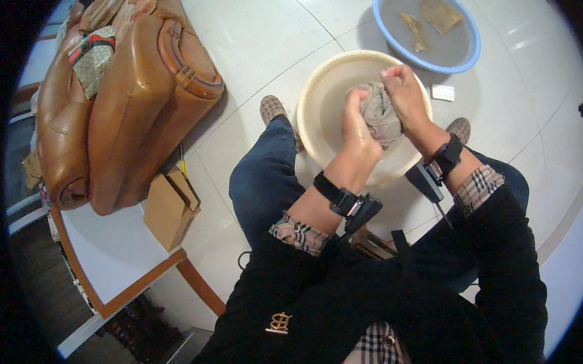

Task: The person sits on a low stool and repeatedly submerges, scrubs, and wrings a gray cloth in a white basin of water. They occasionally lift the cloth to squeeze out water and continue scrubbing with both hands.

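Observation:
A bunched grey-beige wet cloth is held above a cream plastic basin on the floor. My left hand grips the cloth from its left side, with the thumb lying on top. On the cloth's right side my right hand has its fingers curled in, and a fold of the fabric seems pinched in it. How far the hidden fingers wrap underneath cannot be seen. Past the cream basin, touching or nearly touching its rim, stands a blue basin of cloudy water with tan cloth in it.
A white block, perhaps soap, lies on the tiled floor beside the basins. To the left are a brown leather sofa, a cardboard box and a wood-edged white table. Black devices are strapped to both wrists.

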`<state>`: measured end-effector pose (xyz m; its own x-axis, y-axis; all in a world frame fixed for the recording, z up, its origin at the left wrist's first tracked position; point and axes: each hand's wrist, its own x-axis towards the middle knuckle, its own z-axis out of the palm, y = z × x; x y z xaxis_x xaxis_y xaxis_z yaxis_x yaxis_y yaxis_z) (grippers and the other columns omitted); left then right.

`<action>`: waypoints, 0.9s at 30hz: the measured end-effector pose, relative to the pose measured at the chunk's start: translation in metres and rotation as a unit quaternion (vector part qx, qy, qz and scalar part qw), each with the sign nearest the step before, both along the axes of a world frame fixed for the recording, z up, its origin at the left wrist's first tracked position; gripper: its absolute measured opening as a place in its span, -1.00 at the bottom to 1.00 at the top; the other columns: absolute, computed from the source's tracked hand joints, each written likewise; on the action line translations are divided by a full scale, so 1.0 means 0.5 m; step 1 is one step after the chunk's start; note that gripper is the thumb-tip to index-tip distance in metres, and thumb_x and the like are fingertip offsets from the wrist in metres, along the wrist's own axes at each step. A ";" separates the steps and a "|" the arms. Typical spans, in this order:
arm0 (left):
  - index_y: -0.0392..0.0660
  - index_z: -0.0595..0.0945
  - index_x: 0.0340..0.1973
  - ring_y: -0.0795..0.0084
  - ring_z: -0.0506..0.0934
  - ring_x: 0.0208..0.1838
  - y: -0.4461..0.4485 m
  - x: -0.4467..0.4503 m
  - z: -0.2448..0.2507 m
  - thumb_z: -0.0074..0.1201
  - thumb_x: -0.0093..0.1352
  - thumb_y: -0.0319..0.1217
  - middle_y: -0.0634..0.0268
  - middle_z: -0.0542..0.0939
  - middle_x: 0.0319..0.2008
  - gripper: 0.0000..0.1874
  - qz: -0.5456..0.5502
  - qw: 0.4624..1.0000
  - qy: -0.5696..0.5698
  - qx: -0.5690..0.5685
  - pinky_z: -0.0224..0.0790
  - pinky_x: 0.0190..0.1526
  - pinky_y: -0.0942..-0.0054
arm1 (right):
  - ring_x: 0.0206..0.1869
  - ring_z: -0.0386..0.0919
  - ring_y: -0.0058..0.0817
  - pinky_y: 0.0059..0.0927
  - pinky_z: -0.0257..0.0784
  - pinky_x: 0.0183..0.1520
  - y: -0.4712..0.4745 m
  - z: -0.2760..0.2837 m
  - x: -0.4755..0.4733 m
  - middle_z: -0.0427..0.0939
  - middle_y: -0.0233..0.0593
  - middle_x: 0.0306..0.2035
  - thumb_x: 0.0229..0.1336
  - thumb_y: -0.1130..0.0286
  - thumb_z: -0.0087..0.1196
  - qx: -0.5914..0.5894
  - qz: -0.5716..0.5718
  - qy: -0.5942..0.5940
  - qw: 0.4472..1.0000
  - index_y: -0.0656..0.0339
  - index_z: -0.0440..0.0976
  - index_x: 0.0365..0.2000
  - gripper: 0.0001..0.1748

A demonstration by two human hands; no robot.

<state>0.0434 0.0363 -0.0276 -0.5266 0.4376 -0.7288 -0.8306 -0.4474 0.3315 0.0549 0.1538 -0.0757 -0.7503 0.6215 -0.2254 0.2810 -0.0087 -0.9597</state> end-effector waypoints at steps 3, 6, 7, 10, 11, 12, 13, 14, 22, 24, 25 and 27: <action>0.03 0.52 -0.12 0.30 0.50 -0.07 -0.001 -0.013 -0.001 0.03 0.23 -0.09 0.31 0.53 -0.14 -0.63 0.009 0.999 0.017 0.032 0.36 0.03 0.27 | -0.33 0.42 -0.56 -0.44 0.37 -0.19 0.003 0.014 0.005 0.47 -0.31 -0.38 0.25 0.20 0.09 -0.031 0.011 0.006 0.999 0.22 0.39 -0.27 -0.72; 0.04 0.53 -0.20 0.26 0.52 -0.12 -0.004 -0.019 -0.028 -0.05 0.28 -0.05 0.29 0.55 -0.16 -0.67 0.041 0.999 0.003 -0.001 0.37 -0.01 0.15 | -0.34 0.42 -0.55 -0.46 0.36 -0.20 -0.053 0.105 0.020 0.46 -0.33 -0.41 0.23 0.19 0.10 0.067 0.024 0.054 0.996 0.19 0.40 -0.27 -0.73; 0.04 0.54 -0.24 0.24 0.53 -0.15 -0.006 -0.020 -0.038 -0.08 0.30 -0.03 0.28 0.57 -0.17 -0.68 0.046 0.999 0.004 -0.002 0.37 -0.03 0.10 | -0.33 0.46 -0.45 -0.39 0.38 -0.20 -0.085 0.136 0.034 0.48 -0.25 -0.41 0.21 0.20 0.10 0.138 0.105 0.065 0.983 0.18 0.40 -0.28 -0.74; 0.08 0.50 -0.15 0.30 0.50 -0.05 -0.014 -0.015 -0.055 -0.10 0.35 0.03 0.29 0.53 -0.10 -0.64 -0.004 0.981 0.095 0.171 0.37 0.02 0.22 | -0.32 0.55 -0.22 -0.24 0.41 -0.18 -0.120 0.179 0.045 0.53 -0.06 -0.37 0.18 0.21 0.09 0.311 0.218 0.093 0.920 0.16 0.41 -0.29 -0.76; 0.08 0.49 -0.13 0.31 0.50 -0.05 -0.009 -0.010 -0.054 -0.10 0.36 0.04 0.30 0.53 -0.09 -0.63 -0.002 0.973 0.110 0.202 0.36 0.02 0.22 | -0.30 0.55 -0.19 -0.22 0.41 -0.18 -0.117 0.173 0.043 0.53 -0.04 -0.35 0.19 0.21 0.08 0.328 0.204 0.070 0.920 0.15 0.41 -0.30 -0.77; 0.09 0.48 -0.11 0.33 0.49 -0.05 -0.013 -0.011 -0.051 -0.09 0.36 0.06 0.32 0.52 -0.08 -0.62 -0.001 0.970 0.112 0.216 0.36 0.01 0.22 | -0.29 0.55 -0.16 -0.21 0.41 -0.18 -0.108 0.155 0.042 0.53 -0.01 -0.34 0.20 0.21 0.07 0.344 0.194 0.060 0.917 0.15 0.41 -0.31 -0.77; 0.09 0.51 -0.13 0.33 0.49 -0.05 -0.002 -0.001 -0.043 -0.04 0.31 -0.02 0.33 0.54 -0.10 -0.66 0.037 0.997 0.038 0.060 0.35 0.00 0.16 | -0.28 0.55 -0.20 -0.22 0.40 -0.18 -0.086 0.130 0.030 0.53 -0.04 -0.34 0.20 0.20 0.08 0.288 0.144 0.039 0.946 0.15 0.41 -0.31 -0.76; 0.10 0.53 -0.14 0.32 0.50 -0.04 -0.003 -0.004 -0.034 -0.01 0.26 -0.05 0.33 0.56 -0.11 -0.66 0.014 1.000 0.020 0.016 0.34 0.01 0.14 | -0.28 0.54 -0.23 -0.24 0.40 -0.18 -0.058 0.099 0.016 0.53 -0.07 -0.34 0.21 0.18 0.08 0.229 0.095 0.030 0.968 0.16 0.41 -0.31 -0.75; 0.05 0.58 -0.18 0.33 0.52 -0.11 -0.003 -0.015 0.009 0.03 0.20 -0.11 0.38 0.57 -0.22 -0.66 0.017 0.999 0.029 -0.007 0.36 -0.03 0.30 | -0.28 0.36 -0.71 -0.59 0.31 -0.14 0.020 0.024 0.001 0.43 -0.46 -0.37 0.30 0.11 0.05 -0.203 0.049 0.028 0.977 0.16 0.43 -0.29 -0.69; 0.03 0.58 -0.18 0.32 0.51 -0.08 -0.008 -0.026 0.001 0.01 0.21 -0.08 0.37 0.57 -0.22 -0.64 0.014 0.999 0.043 0.005 0.34 0.01 0.27 | -0.27 0.38 -0.72 -0.58 0.31 -0.13 -0.009 0.072 0.007 0.45 -0.48 -0.37 0.28 0.09 0.07 -0.122 0.100 0.017 0.987 0.15 0.46 -0.30 -0.69; 0.01 0.57 -0.18 0.30 0.50 -0.07 -0.011 -0.031 -0.004 -0.01 0.21 -0.06 0.35 0.57 -0.21 -0.63 0.020 1.000 0.023 -0.003 0.33 0.02 0.26 | -0.26 0.38 -0.72 -0.58 0.31 -0.13 -0.029 0.096 0.013 0.47 -0.48 -0.36 0.28 0.09 0.08 -0.071 0.111 0.040 0.990 0.14 0.48 -0.30 -0.69; -0.02 0.56 -0.17 0.27 0.49 -0.03 -0.021 -0.040 -0.013 -0.04 0.23 -0.03 0.32 0.56 -0.19 -0.59 0.020 1.000 0.008 0.017 0.32 0.05 0.25 | -0.29 0.42 -0.64 -0.52 0.34 -0.19 -0.087 0.128 0.042 0.50 -0.39 -0.38 0.28 0.15 0.06 0.183 0.153 0.074 0.968 0.15 0.50 -0.32 -0.73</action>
<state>0.0234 0.0259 -0.0340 -0.5551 0.4405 -0.7055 -0.8069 -0.4910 0.3284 0.0761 0.1106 -0.0117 -0.9189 0.3838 0.0914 0.0767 0.4011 -0.9128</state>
